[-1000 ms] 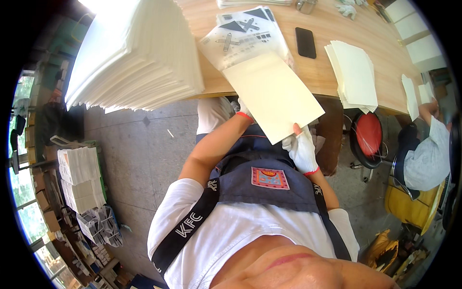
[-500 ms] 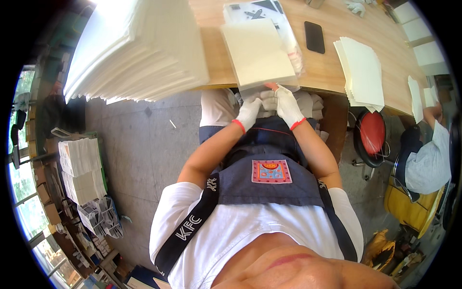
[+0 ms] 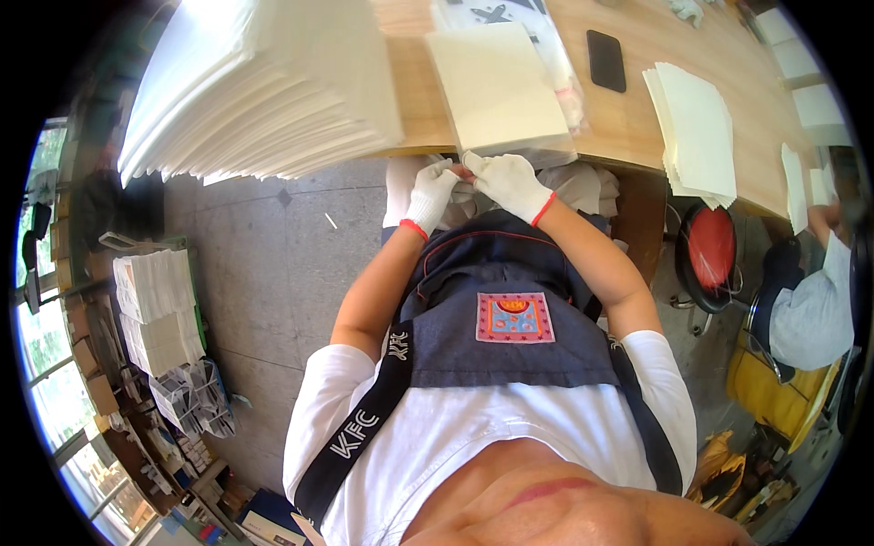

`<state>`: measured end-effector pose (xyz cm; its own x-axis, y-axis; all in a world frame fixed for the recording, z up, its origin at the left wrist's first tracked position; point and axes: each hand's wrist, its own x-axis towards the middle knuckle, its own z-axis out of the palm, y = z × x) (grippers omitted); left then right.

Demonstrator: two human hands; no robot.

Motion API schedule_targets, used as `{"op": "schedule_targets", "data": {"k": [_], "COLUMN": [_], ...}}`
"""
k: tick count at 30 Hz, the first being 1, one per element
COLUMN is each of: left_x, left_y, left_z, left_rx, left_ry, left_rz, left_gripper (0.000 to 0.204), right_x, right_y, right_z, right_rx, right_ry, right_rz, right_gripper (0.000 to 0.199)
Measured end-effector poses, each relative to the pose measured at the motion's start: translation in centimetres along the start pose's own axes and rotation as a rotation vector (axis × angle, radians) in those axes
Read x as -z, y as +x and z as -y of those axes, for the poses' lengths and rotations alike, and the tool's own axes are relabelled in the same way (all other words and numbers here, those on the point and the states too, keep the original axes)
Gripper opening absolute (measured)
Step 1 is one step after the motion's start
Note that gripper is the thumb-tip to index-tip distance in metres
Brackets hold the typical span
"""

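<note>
1. Both hands have shifted leftward along the near side of the cream pad (image 3: 496, 86) since the earlier frame.
2. Left hand (image 3: 432, 193) and right hand (image 3: 508, 184) meet at the fingertips, beside the pad's near-left corner; whether either grip pinches anything, I cannot tell.
3. Done, it seems: the pad lies flat at the edge of the tabletop (image 3: 624, 118), with clear film (image 3: 546, 151) reaching past its near end.
4. Left, it seems: that film's near end shows no clear closure, and the tall white stack (image 3: 273, 100) stands unwrapped.
</note>
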<state>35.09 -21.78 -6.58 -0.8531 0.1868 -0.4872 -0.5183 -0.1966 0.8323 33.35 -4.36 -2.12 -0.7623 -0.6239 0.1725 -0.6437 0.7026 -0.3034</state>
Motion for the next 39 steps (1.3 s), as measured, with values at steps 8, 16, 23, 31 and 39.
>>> {"op": "schedule_targets", "data": {"k": [8, 16, 23, 31, 39], "left_x": [0.4, 0.3, -0.7, 0.9, -1.0], "left_y": [-2.4, -0.9, -0.5, 1.6, -1.0], "left_z": [-1.8, -2.9, -4.1, 1.8, -3.5], "left_rx": [-0.05, -1.229, -1.245, -0.548, -0.381], "left_ry": [0.204, 1.408, 1.284, 0.076, 0.237], "left_rz": [-0.042, -0.406, -0.178, -0.462, -0.29], "left_gripper": [0.022, 0.026, 0.011, 0.019, 0.019], "right_x": [-1.9, 2.2, 4.6, -0.3, 0.3], "right_y": [-23.7, -22.7, -7.2, -5.8, -7.0], "right_z": [-17.3, -11.1, -7.4, -5.1, -6.4], "right_rx": [-0.878, -0.965, -0.128, -0.819, -1.045], "right_ry": [1.292, -0.038, -0.096, 0.396, 1.031], "right_rz": [-0.52, 0.236, -0.479, -0.465, -0.241], "right_gripper": [0.012, 0.029, 0.019, 0.027, 0.043]}}
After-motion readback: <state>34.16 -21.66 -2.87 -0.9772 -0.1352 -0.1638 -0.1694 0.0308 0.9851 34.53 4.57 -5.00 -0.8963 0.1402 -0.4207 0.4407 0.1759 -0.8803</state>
